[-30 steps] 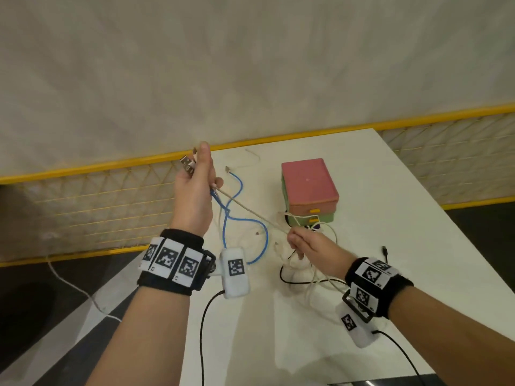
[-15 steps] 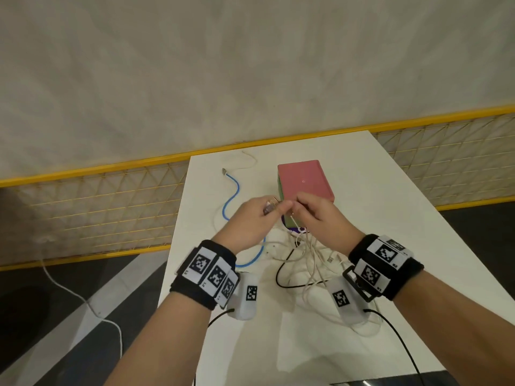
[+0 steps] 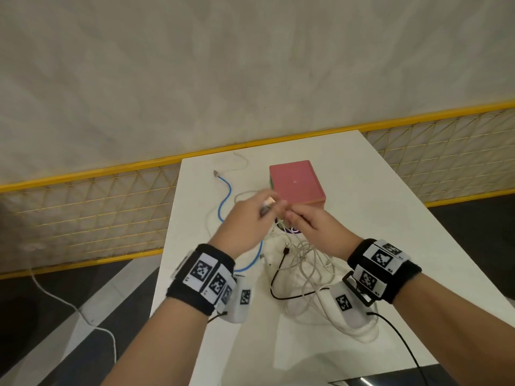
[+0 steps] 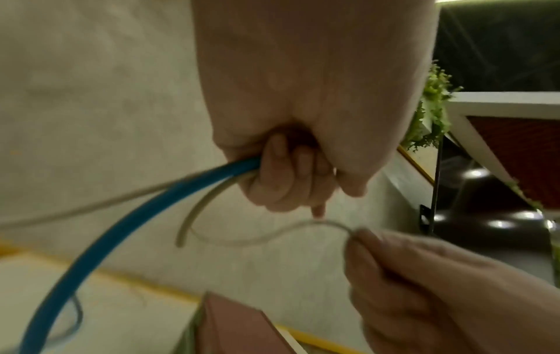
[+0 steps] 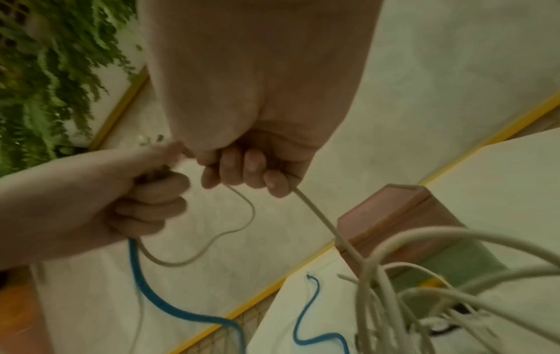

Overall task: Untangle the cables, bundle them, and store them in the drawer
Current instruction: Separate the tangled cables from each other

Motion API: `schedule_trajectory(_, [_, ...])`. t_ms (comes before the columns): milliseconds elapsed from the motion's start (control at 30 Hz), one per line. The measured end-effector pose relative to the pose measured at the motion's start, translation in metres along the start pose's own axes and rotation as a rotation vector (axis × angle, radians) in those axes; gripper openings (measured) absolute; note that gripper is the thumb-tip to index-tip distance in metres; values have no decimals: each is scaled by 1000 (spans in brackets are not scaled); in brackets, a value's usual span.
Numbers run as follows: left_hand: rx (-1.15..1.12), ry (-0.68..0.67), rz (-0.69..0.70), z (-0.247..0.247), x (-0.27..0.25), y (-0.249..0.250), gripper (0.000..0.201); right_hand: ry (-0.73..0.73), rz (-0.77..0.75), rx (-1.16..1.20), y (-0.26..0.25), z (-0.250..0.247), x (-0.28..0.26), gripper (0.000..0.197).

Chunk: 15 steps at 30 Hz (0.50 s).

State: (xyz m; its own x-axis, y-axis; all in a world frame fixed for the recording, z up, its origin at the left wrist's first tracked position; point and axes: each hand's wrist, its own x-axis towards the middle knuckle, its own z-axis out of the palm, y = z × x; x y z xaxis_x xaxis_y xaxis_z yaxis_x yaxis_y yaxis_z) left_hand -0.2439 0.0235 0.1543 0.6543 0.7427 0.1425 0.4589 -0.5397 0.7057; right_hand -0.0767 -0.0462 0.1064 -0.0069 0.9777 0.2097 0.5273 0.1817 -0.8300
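Left hand (image 3: 245, 221): fist closed round blue cable (image 4: 100, 242) and a white cable (image 4: 200, 210), plain only in left wrist view. Right hand (image 3: 315, 232): fingers curled on white cable (image 5: 321, 220), per right wrist view. Head view alone showed tangled cables (image 3: 303, 263) on table (image 3: 390, 218) before pink drawer box (image 3: 295, 181).

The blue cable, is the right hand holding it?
No, the blue cable runs into the left hand, while the right hand grips only beige cables.
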Motion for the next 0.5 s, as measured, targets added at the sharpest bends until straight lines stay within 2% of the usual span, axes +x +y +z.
schedule_trajectory(67, [-68, -49, -42, 8, -1, 3, 28, 22, -38, 31, -9, -2, 3, 30])
schedule_trajectory(133, [-139, 25, -57, 3, 3, 6, 34, 20, -65, 46, -11, -5, 3, 28])
schedule_trajectory(267, [-260, 454, -37, -29, 16, 13, 42, -10, 41, 11, 10, -3, -5, 29])
schedule_trajectory(333, [-254, 610, -52, -43, 22, 8, 44, -22, 107, -36, 25, -3, -10, 29])
schedule_trajectory(400, [-165, 656, -74, -46, 22, 0, 39, -9, 134, -51, 32, -7, -11, 30])
schedule_trajectory(433, [-123, 643, -59, -43, 21, -3, 27, 1, 139, -49, 32, -9, -10, 30])
schedule_trajectory(467, [-82, 597, -41, -38, 18, -4, 11, 8, 137, -48, 30, -11, -9, 30])
schedule_trajectory(500, [-44, 526, -9, -30, 14, -3, 14, 12, 132, -50, 27, -12, -7, 30])
